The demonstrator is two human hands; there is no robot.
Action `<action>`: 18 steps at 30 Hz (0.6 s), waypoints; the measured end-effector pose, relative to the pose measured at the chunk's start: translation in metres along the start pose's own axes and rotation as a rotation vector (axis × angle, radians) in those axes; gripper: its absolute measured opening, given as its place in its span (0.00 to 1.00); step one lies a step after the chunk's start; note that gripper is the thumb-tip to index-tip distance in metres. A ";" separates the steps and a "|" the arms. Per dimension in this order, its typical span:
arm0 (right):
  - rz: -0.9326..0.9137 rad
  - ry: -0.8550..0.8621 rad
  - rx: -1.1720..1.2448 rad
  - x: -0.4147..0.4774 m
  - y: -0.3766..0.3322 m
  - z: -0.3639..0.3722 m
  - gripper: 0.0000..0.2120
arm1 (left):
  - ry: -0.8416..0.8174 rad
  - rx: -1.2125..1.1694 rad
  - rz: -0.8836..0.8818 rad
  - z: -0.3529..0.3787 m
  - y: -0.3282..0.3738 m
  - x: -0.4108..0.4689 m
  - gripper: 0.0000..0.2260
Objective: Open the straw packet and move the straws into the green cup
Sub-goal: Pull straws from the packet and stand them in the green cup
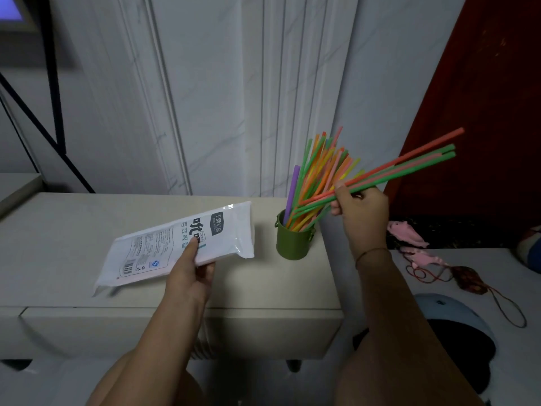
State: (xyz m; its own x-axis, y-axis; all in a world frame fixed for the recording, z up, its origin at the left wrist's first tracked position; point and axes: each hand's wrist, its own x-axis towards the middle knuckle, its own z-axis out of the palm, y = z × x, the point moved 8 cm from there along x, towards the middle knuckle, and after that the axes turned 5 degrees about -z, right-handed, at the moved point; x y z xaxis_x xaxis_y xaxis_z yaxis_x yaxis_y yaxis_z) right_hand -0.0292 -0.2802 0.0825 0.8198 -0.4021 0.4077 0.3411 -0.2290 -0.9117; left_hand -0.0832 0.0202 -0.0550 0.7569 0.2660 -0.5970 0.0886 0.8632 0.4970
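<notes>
A small green cup (292,244) stands on the beige cabinet top (73,230), near its right end. Several coloured straws (319,165) and one thick purple straw stand fanned out in it. My right hand (361,212) pinches a few red and green straws (409,165) just right of the cup; their low ends point at the cup's mouth and their far ends slant up to the right. My left hand (190,273) grips the white printed straw packet (178,244) by its near edge, thumb on top, held just above the cabinet, left of the cup.
A white panelled wall (205,98) rises behind the cabinet. To the right, a lower white surface (468,288) carries pink toys (409,235), a brown pouch on a cord and a pale blue helmet (450,315). A red curtain (483,98) hangs behind it.
</notes>
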 end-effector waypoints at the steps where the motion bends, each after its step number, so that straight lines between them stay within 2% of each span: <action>1: -0.009 -0.006 -0.037 0.003 -0.001 0.001 0.09 | -0.002 0.001 -0.003 0.001 -0.001 0.000 0.06; 14: 0.141 -0.308 -0.272 -0.005 0.038 0.043 0.10 | -0.028 0.017 0.018 0.003 -0.003 -0.001 0.06; 18: 0.141 -0.276 -0.199 -0.001 0.032 0.036 0.09 | -0.037 0.010 0.024 0.004 -0.003 -0.002 0.06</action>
State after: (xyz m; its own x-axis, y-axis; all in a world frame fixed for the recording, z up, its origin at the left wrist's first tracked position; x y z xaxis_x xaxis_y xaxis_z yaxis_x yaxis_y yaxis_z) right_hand -0.0026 -0.2548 0.0507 0.9549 -0.1940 0.2249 0.1418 -0.3676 -0.9191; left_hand -0.0821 0.0155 -0.0526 0.7824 0.2705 -0.5610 0.0765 0.8522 0.5176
